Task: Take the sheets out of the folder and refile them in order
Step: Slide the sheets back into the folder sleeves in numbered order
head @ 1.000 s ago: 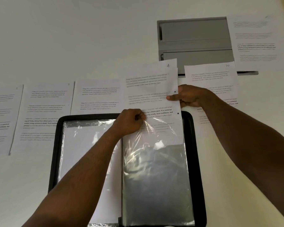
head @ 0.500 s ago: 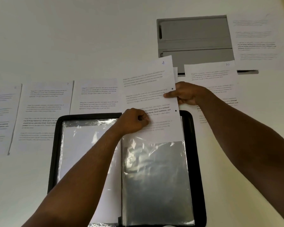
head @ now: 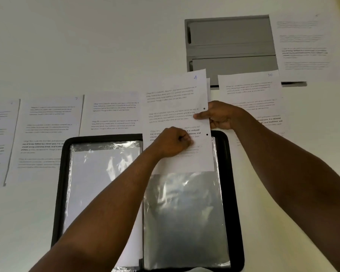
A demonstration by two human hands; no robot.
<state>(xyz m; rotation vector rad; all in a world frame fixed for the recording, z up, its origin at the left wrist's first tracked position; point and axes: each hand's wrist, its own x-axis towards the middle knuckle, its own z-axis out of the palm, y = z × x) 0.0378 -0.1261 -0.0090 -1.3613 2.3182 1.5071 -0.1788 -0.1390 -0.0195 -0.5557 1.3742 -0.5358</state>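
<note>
Sheet 4 (head: 175,107) stands at the centre of the frame with its long axis running up and down the picture, tilted slightly so its top leans toward the upper right. We read it as nearly out of the plastic sleeve (head: 185,218): its lower edge lies just inside the sleeve mouth, on the right-hand page of the black folder (head: 234,193), which lies open on the table (head: 86,46).

Our right hand (head: 218,115) pinches the sheet at its right margin, thumb on the printed face between the two punch holes, fingers curled behind. Our left hand (head: 172,142) sits lower on the sheet, fingers curled tight; it appears to pinch the upper lip of the sleeve, though the clear film there is hard to make out.

The coming move turns on one relation: the sheet's free length lies above both hands, toward the top of the frame, while the sleeve lies below them. We therefore judge the remaining pull to run along the long axis, upward in the picture, led by the right hand, the higher of the two, while the left anchors the sleeve.

Other sheets lie in a row on the table across the middle of the frame, among them sheet 7 (head: 49,132) at the left and sheet 10 (head: 249,91) at the right.
</note>
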